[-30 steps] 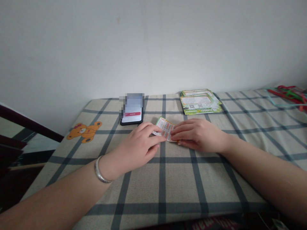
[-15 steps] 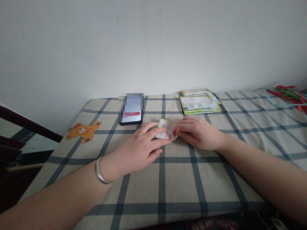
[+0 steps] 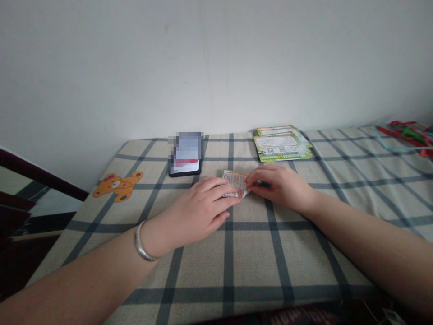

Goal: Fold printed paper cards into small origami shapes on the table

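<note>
A small folded printed leaflet (image 3: 236,180) with orange and green print lies on the checked tablecloth, between my two hands. My left hand (image 3: 204,205), with a silver bangle at its wrist, rests its outstretched fingers on the leaflet's left and front part and covers some of it. At the right edge, the fingertips of my right hand (image 3: 279,185) pinch the paper, with thumb and forefinger closed together. A whitish corner of the leaflet shows near those fingertips.
Behind my left hand lies a phone (image 3: 184,172), its screen partly blurred. A stack of green printed leaflets (image 3: 282,146) sits near the wall. An orange bear picture (image 3: 117,186) is at the left; red and green strips (image 3: 411,133) lie at the far right.
The leaflet now lies flatter, and its raised right end has come down. My left fingers have drawn closer together over it, while my right fingertips have shifted slightly left.
</note>
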### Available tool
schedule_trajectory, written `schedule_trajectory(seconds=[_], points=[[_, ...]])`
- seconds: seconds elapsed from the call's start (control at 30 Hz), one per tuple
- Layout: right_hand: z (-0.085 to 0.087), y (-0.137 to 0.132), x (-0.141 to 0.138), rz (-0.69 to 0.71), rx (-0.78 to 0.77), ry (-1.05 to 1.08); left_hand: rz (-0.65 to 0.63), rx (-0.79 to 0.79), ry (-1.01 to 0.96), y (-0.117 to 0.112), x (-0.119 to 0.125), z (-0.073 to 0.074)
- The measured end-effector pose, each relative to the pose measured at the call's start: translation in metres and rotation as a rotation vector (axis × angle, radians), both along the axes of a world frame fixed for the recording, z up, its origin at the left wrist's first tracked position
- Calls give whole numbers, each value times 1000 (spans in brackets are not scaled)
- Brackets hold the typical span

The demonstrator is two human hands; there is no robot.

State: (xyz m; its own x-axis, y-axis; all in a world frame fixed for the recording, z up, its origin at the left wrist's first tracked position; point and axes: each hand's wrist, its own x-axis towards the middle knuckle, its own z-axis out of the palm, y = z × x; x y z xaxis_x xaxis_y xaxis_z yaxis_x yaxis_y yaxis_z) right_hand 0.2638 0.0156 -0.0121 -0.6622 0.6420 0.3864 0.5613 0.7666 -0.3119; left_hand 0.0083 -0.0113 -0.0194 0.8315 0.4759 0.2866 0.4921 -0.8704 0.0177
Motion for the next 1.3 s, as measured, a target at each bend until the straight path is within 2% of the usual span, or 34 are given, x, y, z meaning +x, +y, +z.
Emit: schedule_trajectory(seconds=[0.13,0.47,0.93,1.3], points=[[3,2,4,53,29,-1,12,-5,10,-1,0,1],[-1,5,2,61,62,1,13,-36,-35,-1,1,2],[-2,3,1,-74,63,9,34,-76,-7,-1,1,4],[2,0,1,-79,201,-165,48,-61,0,-1,1,4]])
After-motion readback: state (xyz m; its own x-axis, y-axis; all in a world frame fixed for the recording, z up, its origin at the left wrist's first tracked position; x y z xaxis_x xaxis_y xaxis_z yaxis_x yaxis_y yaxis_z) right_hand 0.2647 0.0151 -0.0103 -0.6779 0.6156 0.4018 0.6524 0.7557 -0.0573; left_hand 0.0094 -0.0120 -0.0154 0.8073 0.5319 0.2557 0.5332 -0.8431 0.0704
